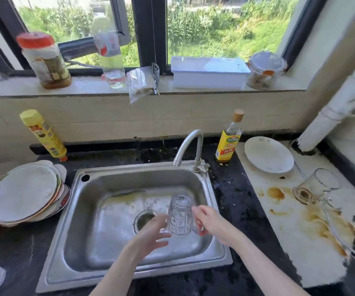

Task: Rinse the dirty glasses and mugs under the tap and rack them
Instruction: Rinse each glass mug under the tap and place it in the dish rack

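A clear patterned glass hangs upside down over the steel sink, close to the drain. My right hand grips its right side. My left hand has its fingers spread, touching the glass's left side near the rim. The tap curves over the sink's back edge, and no water shows from it. A dirty glass mug lies on its side on the stained white board at the right.
Stacked plates sit left of the sink. A white plate and a yellow-labelled bottle stand behind the board. A yellow bottle leans at the back left. Jars, a bottle and a white box line the windowsill.
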Action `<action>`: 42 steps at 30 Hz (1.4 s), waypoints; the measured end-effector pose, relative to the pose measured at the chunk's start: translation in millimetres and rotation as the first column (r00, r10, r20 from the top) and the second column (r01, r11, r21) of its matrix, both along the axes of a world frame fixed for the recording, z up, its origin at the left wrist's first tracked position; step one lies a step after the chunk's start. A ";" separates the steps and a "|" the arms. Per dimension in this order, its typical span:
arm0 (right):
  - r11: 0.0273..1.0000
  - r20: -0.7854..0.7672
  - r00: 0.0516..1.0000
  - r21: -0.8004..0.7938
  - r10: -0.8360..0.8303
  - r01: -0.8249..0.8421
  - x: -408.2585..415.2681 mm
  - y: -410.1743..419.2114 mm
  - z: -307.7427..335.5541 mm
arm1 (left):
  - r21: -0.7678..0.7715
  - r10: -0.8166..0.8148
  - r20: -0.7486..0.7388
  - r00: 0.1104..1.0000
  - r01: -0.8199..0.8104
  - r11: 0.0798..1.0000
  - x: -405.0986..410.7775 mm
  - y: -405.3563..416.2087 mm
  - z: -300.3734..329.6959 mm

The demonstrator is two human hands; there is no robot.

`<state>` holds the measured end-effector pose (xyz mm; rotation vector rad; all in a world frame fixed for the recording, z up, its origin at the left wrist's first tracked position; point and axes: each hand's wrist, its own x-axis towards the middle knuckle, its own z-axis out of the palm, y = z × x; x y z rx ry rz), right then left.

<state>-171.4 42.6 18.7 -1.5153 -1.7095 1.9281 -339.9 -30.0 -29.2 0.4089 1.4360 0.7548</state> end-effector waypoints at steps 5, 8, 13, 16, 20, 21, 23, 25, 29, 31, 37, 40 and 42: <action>0.950 0.036 0.951 0.077 -0.306 0.303 2.4 -46.2 -1.2 | -0.023 -0.443 -0.752 0.489 0.652 0.758 -28.5 -11.0 -4.1; 0.846 -0.097 0.841 -0.009 -0.532 0.534 17.6 -84.6 9.2 | -0.112 -0.353 -0.930 0.102 0.836 0.537 -39.8 -21.1 2.6; 0.669 -0.195 0.655 -0.005 -0.730 0.743 53.9 -159.9 32.1 | -0.122 -0.126 -0.988 -0.093 0.960 0.250 -18.8 -52.8 39.2; 0.564 -0.209 0.556 0.024 -0.804 0.825 85.4 -216.6 40.4 | -0.102 -0.073 -0.993 -0.095 0.990 0.093 20.4 -72.4 50.1; 0.414 -0.197 0.415 0.051 -0.888 0.909 128.8 -303.7 41.7 | -0.094 -0.093 -0.990 -0.103 0.991 -0.096 84.1 -117.6 57.5; 0.371 -0.192 0.375 0.058 -0.907 0.927 140.5 -327.7 40.8 | -0.090 -0.138 -0.984 -0.109 0.986 -0.138 102.4 -132.7 60.7; 0.291 -0.184 0.298 0.063 -0.937 0.955 163.8 -378.4 38.3 | 0.011 -0.193 -0.981 -0.034 0.974 -0.225 141.0 -165.1 61.8; 0.210 -0.175 0.218 0.062 -0.960 0.976 187.7 -432.2 35.8 | 0.091 -0.194 -0.980 0.033 0.951 -0.295 181.6 -200.5 64.3; 0.030 -0.156 0.041 0.071 -0.987 0.997 235.4 -538.5 35.9 | 0.109 -0.231 -0.973 0.002 0.885 -0.453 261.1 -283.8 61.8; -0.066 -0.149 -0.051 0.101 -0.988 0.993 258.4 -587.2 37.6 | 0.062 -0.227 -0.971 -0.070 0.848 -0.527 298.1 -326.5 59.8; -0.343 -0.213 -0.308 0.147 -0.927 0.928 322.4 -692.4 52.5 | 0.095 -0.182 -0.982 -0.050 0.701 -0.707 391.8 -413.0 70.9; -0.423 -0.217 -0.386 0.163 -0.897 0.891 355.4 -726.6 49.9 | 0.077 -0.162 -0.984 -0.069 0.659 -0.748 435.7 -442.2 72.4; -0.458 -0.196 -0.426 0.165 -0.883 0.874 377.9 -744.0 43.5 | 0.046 -0.150 -0.983 -0.107 0.644 -0.763 464.9 -456.4 65.3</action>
